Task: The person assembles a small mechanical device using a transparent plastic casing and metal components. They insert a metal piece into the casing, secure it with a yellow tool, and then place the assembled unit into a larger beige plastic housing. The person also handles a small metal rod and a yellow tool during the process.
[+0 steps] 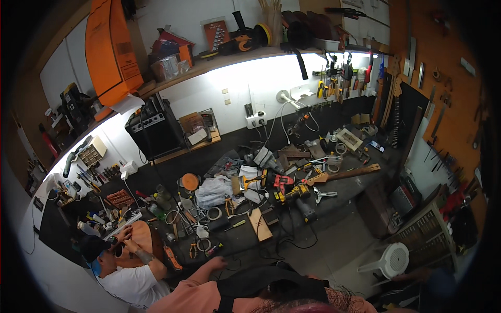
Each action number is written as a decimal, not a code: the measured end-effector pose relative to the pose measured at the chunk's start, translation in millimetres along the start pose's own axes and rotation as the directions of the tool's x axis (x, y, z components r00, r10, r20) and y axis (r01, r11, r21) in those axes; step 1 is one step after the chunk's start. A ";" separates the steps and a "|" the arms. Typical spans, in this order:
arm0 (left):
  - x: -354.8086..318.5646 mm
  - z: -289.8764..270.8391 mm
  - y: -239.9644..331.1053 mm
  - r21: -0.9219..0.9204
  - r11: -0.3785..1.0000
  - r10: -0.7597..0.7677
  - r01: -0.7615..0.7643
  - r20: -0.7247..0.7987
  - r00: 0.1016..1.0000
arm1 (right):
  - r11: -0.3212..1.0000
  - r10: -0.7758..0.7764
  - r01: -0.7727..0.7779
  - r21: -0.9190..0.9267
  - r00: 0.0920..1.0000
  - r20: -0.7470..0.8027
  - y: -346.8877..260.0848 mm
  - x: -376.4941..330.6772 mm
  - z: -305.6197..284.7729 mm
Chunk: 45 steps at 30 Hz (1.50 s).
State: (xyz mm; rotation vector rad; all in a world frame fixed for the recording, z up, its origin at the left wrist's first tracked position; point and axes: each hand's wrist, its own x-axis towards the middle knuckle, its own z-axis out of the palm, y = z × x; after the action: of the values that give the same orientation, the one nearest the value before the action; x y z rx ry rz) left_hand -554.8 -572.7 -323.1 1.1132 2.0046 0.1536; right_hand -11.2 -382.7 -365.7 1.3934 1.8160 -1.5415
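Note:
My left hand (pixel 217 262) reaches out from a salmon sleeve toward the front edge of a dark, cluttered workbench (pixel 292 229). It is blurred, so I cannot see whether it holds anything. Closest to it are orange-handled pliers (pixel 193 250) and a small green-tipped tool (pixel 214 249). A little farther off lies a wooden block (pixel 260 224). My right hand does not show.
A person in a dark cap and white shirt (pixel 133 284) bends over a brown guitar body (pixel 146 235) at the lower left. On the bench lie a yellow drill (pixel 297 192), a guitar neck (pixel 344 175), a white bag (pixel 213 190) and a black amplifier (pixel 154 130). A white fan (pixel 392 260) stands on the floor.

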 end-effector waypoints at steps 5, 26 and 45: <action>29.1 -28.6 110.2 -0.238 0.959 0.171 -0.155 0.050 0.984 | 0.980 0.197 -0.197 -0.008 0.980 0.014 40.7 -10.4 -14.8; 103.0 -67.2 -14.2 -0.072 0.997 0.021 -0.002 0.265 0.964 | 0.973 0.152 -0.120 0.196 0.975 -0.162 -76.9 17.1 -84.8; 34.3 0.0 -56.6 0.396 0.752 0.395 -0.527 0.370 0.841 | 0.871 -0.065 0.045 -0.490 0.998 -0.023 15.4 135.0 -174.2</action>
State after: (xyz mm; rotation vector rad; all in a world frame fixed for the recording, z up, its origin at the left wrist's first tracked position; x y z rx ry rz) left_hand -601.2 -580.9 -369.5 1.8506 1.5167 -0.2548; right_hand -5.1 -169.5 -423.3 1.1355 2.0941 -0.9722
